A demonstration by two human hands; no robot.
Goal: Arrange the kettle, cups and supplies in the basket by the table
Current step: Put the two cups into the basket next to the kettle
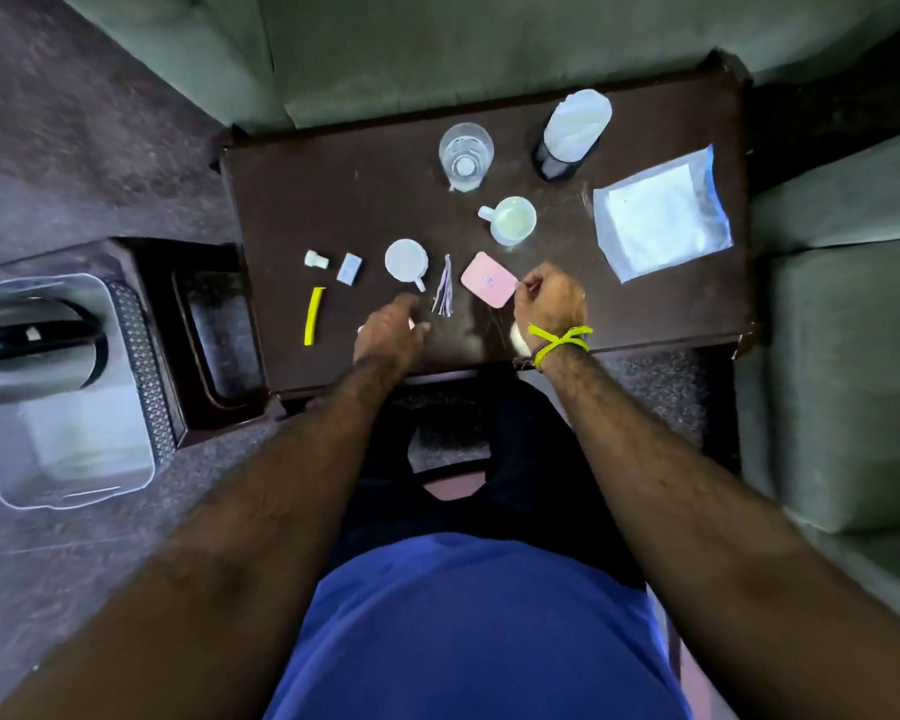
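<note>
On the dark wooden table (333, 200) stand two white cups (406, 261) (511, 219), a clear glass (465, 154) and a paper-capped dark container (572, 132). Small supplies lie along the front: a pink packet (487, 279), thin sachet sticks (444, 287), a blue sachet (348, 267), a white creamer tub (316, 259) and a yellow stick (314, 315). My left hand (388, 332) rests closed near the front edge with something small and pale in its fingers. My right hand (549, 304) pinches the pink packet's right edge. The steel kettle (32, 350) lies in the clear basket (131, 459) at left.
A clear bag with a white cloth (661, 213) lies on the table's right side. A dark wooden tray (214, 335) sits on the floor between basket and table. Grey-green sofa cushions (842, 387) border the table at the back and right.
</note>
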